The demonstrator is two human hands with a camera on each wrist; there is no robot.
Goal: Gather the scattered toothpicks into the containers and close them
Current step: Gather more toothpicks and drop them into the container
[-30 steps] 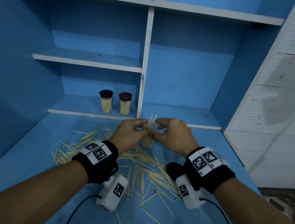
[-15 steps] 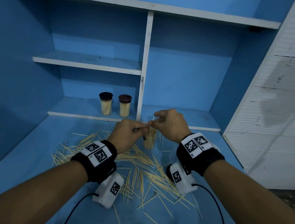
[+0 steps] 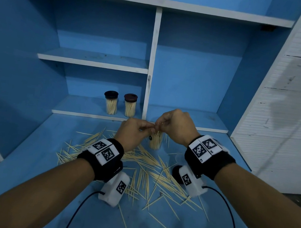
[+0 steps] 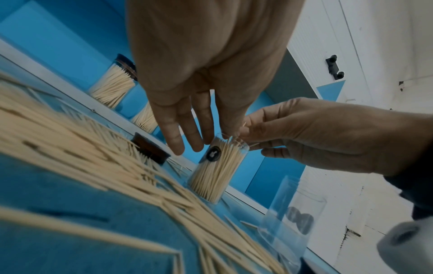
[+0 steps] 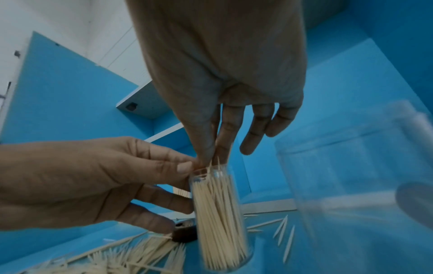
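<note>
An open clear container (image 3: 155,141), packed with upright toothpicks, stands on the blue table (image 3: 26,165). Both hands meet just above its mouth. My left hand (image 3: 150,130) pinches toothpick ends at the rim with thumb and forefinger, its other fingers hanging beside the container (image 4: 218,166). My right hand (image 5: 211,157) pinches a few toothpicks that stick out of the container (image 5: 220,218). Many loose toothpicks (image 3: 146,172) lie scattered on the table below my wrists. A dark brown lid (image 4: 151,148) lies beside the container.
Two closed containers, one with a black lid (image 3: 111,102) and one with a brown lid (image 3: 130,105), stand on the low shelf behind. An empty clear container (image 4: 290,213) stands to the right. A white panel (image 3: 286,130) borders the table's right side.
The bunch of toothpicks that stood up between my hands has gone down into the container. My right hand and wrist have risen and tipped over the mouth.
</note>
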